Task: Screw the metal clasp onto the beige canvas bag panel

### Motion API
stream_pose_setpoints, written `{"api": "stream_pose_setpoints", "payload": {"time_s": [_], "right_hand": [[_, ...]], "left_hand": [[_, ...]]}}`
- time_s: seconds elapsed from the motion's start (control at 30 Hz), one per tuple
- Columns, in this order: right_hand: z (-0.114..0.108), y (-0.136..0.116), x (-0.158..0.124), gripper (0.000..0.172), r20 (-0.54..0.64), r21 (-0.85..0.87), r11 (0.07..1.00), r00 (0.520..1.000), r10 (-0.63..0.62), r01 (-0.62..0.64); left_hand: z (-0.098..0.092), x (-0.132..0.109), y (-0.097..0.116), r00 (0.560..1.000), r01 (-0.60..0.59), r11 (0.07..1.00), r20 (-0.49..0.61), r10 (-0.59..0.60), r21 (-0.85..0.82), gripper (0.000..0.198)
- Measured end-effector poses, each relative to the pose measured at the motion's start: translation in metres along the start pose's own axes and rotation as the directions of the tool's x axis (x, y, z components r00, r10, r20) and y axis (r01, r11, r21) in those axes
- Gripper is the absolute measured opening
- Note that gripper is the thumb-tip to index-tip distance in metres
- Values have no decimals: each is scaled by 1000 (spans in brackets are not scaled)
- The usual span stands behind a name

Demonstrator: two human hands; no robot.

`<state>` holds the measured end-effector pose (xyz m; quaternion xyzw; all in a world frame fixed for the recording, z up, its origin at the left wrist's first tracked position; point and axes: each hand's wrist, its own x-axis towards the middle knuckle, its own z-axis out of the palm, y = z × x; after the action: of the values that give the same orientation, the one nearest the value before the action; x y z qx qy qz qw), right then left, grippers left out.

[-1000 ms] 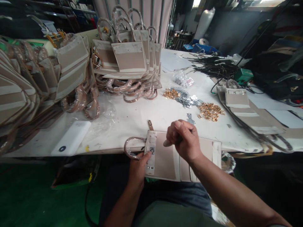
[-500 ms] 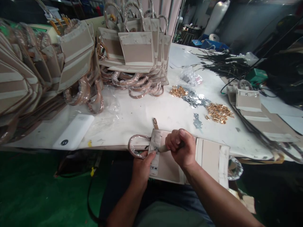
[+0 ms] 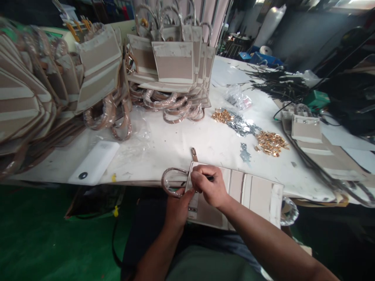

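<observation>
A beige bag panel (image 3: 260,195) lies open across my lap and the table edge, a wrapped loop handle (image 3: 166,182) at its left end. My left hand (image 3: 178,207) grips the panel's left edge, thumb on top near the metal fittings. Closed in a fist, my right hand (image 3: 209,185) is over the same end, close to the left thumb. A dark tool end shows in the right fist; its tip is hidden. One small metal fitting (image 3: 192,210) shows below the hands. A brown tab (image 3: 193,154) sticks out above the panel.
Stacked bag panels (image 3: 172,62) stand at the back left. Gold pieces (image 3: 271,143) and grey metal plates (image 3: 241,125) lie in piles mid-table. A white power bank (image 3: 96,162) is at the left front. More panels (image 3: 307,128) and black strips (image 3: 281,84) lie on the right.
My right fist has moved left and down, nearer the left thumb, and the light-coloured tool part is now hidden. The view has shifted slightly.
</observation>
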<state>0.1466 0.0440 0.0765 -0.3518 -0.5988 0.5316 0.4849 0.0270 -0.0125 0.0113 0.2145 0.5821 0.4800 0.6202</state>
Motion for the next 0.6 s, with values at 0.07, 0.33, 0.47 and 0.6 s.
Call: {"api": "stream_pose_setpoints", "payload": {"time_s": [0.07,0.33,0.47,0.6], "right_hand": [[0,-6,9,59,-23,28,997,998,65,-65],[18,-19,21,62,101,-126,989,991,86,-73],[9,-9,13,63,108,-163,985,991,78,-60],[-6,-7,4,64,26,-13,999,999,34,-34]], "left_hand": [[0,-1,-1,1000,-14,1000,5,14,-13,35],[-2,-3,-1,998,-68,997,-11,68,-25,34],[-1,-5,2,998,-64,998,-10,64,-28,34],[0,-5,2,998,-60,997,10,61,-56,35]]}}
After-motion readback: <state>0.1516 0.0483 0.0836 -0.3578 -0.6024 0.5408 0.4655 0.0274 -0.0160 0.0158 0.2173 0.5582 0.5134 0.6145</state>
